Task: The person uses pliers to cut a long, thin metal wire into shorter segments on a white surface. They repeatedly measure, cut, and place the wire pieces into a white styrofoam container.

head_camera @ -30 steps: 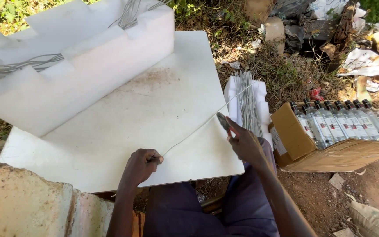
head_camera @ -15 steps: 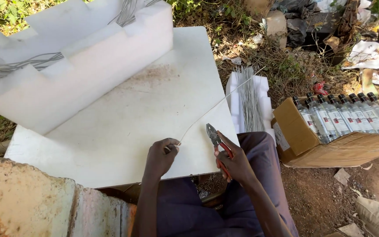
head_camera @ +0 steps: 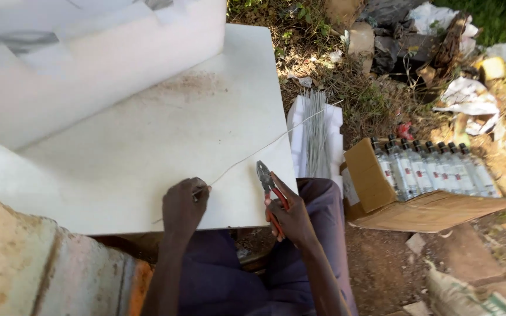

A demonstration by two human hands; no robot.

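My left hand point(head_camera: 184, 205) pinches one end of a thin grey wire point(head_camera: 253, 155) against the white board point(head_camera: 147, 146). The wire runs up and to the right past the board's edge. My right hand point(head_camera: 288, 216) holds red-handled pliers point(head_camera: 267, 184) with the jaws pointing up, just below the wire and apart from it. Both hands are at the board's near edge, above my lap.
A large white foam block point(head_camera: 89, 64) lies on the board's far side. A bundle of cut wires point(head_camera: 316, 131) rests on a white foam piece to the right. A cardboard box of clear bottles point(head_camera: 428, 175) stands on the dirt, with litter beyond it.
My right hand with the pliers has come back from the wire's far part toward my lap. The left hand stays pinching the wire's near end. The view has shifted slightly.
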